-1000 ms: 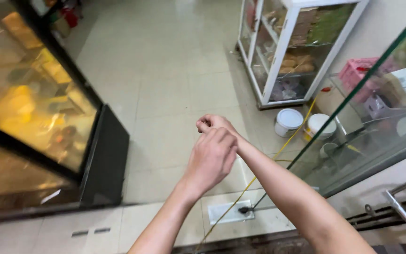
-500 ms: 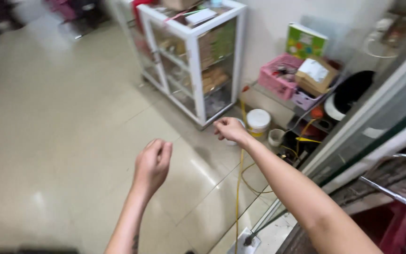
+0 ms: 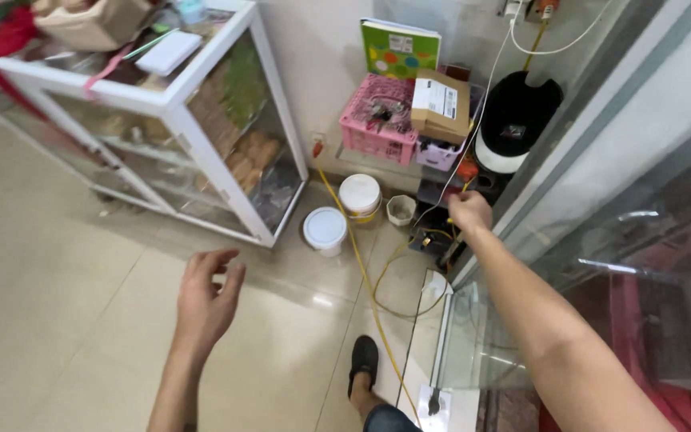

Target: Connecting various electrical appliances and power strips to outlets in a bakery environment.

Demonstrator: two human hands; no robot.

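Note:
My left hand [image 3: 205,300] hovers over the tiled floor [image 3: 57,320], holding nothing, with its fingers spread. My right hand [image 3: 469,213] reaches forward to the corner of a glass counter [image 3: 601,240], its fingers curled and hidden behind the knuckles. A thin white cable [image 3: 481,112] runs down the wall to that hand; whether the hand grips it is not visible. A yellow cable [image 3: 364,268] loops on the floor just left of the hand.
A white-framed glass cabinet [image 3: 269,96] stands at the left. Two white lidded tubs [image 3: 325,228] and a small cup [image 3: 401,210] sit on the floor. Behind them are a pink basket [image 3: 377,132], a cardboard box [image 3: 440,104] and a black-and-white helmet [image 3: 513,120]. My black shoe [image 3: 364,364] is below.
The view has swung right and down toward the wall. My hands were together, then parted; the right arm stretched forward to the counter's corner and the left dropped lower, open.

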